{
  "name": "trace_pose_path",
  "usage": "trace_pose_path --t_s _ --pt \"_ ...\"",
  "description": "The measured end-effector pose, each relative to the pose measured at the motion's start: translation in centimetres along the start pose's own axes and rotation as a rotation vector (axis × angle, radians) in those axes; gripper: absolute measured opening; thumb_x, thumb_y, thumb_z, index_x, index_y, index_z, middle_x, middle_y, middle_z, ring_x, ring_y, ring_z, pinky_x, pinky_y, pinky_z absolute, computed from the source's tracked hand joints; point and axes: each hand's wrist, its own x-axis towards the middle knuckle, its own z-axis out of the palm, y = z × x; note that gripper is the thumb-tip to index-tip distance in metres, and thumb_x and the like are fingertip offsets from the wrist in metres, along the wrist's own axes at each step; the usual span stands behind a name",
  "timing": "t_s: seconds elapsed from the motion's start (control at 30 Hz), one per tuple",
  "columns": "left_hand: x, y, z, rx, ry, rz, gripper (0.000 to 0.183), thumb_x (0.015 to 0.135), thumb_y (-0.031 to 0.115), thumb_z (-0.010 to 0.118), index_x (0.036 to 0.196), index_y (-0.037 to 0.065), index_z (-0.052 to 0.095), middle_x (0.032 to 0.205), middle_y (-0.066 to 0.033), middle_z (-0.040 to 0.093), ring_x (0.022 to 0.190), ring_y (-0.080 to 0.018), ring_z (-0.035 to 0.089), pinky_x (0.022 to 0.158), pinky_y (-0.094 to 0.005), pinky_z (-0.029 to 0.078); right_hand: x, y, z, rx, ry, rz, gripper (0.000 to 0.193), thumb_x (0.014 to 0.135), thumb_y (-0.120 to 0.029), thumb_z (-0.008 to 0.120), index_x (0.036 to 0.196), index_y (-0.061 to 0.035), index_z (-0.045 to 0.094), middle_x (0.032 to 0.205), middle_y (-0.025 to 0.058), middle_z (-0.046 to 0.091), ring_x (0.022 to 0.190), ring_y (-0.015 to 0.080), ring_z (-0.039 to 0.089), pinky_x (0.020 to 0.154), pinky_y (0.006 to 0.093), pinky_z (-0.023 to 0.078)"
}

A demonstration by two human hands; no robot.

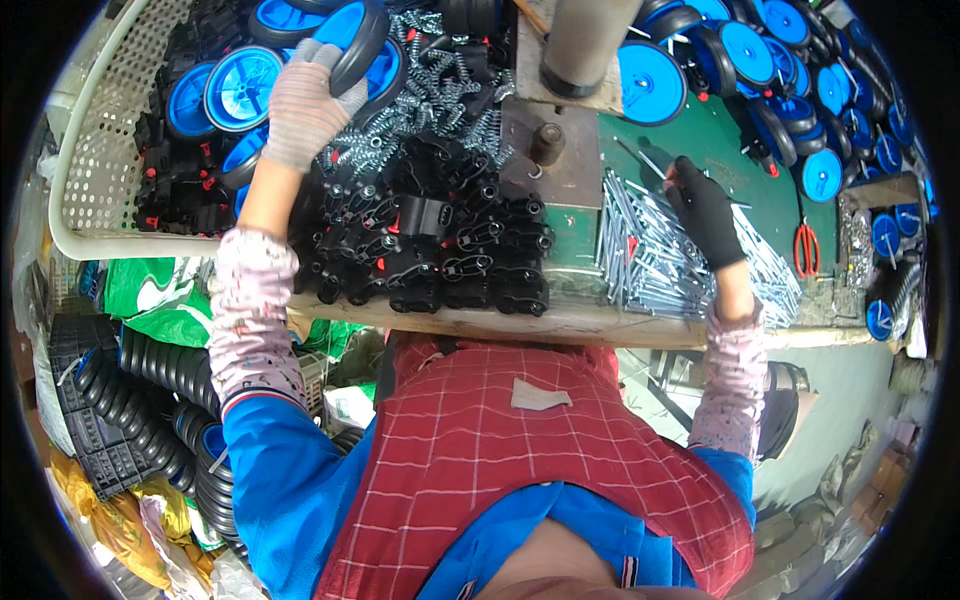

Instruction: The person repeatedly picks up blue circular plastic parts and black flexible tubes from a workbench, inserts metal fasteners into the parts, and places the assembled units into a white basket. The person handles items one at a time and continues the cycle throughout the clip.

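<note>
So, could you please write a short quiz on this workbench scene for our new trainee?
1. Which hand wears a black glove?
2. True or false: the red-handled scissors lie to the right of the pile of metal rods.
3. Fill in the blank: the left hand grips a wheel with a ____ hub.

Key: 1. The right hand. 2. True. 3. Blue.

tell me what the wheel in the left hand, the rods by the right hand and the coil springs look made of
Wheel: blue hub likely moulded plastic, smooth and even-coloured; black tyre rubbery and satin, though rubber or foam is unclear. Rods: probably steel, judging by their bright silvery shine. Coil springs: glinting, wire-like, so likely steel.
</note>
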Motion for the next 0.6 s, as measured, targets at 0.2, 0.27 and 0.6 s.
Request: trace_pose_path --t_s 0.2,0.27,0.6 --pt "-5.3 8.7 -1.6 -0.995 0.019 -0.679 0.049 0.093 0.025 0.065 0.128 -0.007 0.053 0.122 -0.0143 0.062 0.108 -0.0180 0.058 0.095 -0.0315 0.047 0.6 -12.8 0.3 0.410 0.154 -0.252 0.014 0.088 -0.002 0.069 0.102 -0.0033 0.067 0.089 0.0087 0.067 0.077 0.0168 0.065 0.067 0.0282 0.050" --pt "-6.3 10.2 -1.7 -1.326 -0.167 -0.759 0.049 0.094 0.027 0.064 0.130 -0.005 0.053 0.117 -0.0112 0.063 0.104 -0.0155 0.059 0.094 -0.0292 0.048 1.6 -16.5 0.8 0.338 0.119 -0.425 0.015 0.087 -0.001 0.068 0.101 -0.0057 0.065 0.090 0.0108 0.066 0.078 0.0248 0.067 0.065 0.0306 0.052" --pt "-7.9 13.8 -1.8 -1.765 -0.545 -0.746 0.049 0.097 0.035 0.060 0.130 0.000 0.052 0.118 -0.0086 0.062 0.107 -0.0136 0.058 0.094 -0.0288 0.048 2.2 -20.8 0.7 -0.187 -0.069 -0.852 0.057 0.084 -0.034 0.071 0.131 -0.0053 0.057 0.138 0.0221 0.052 0.117 0.0442 0.056 0.100 0.0508 0.044"
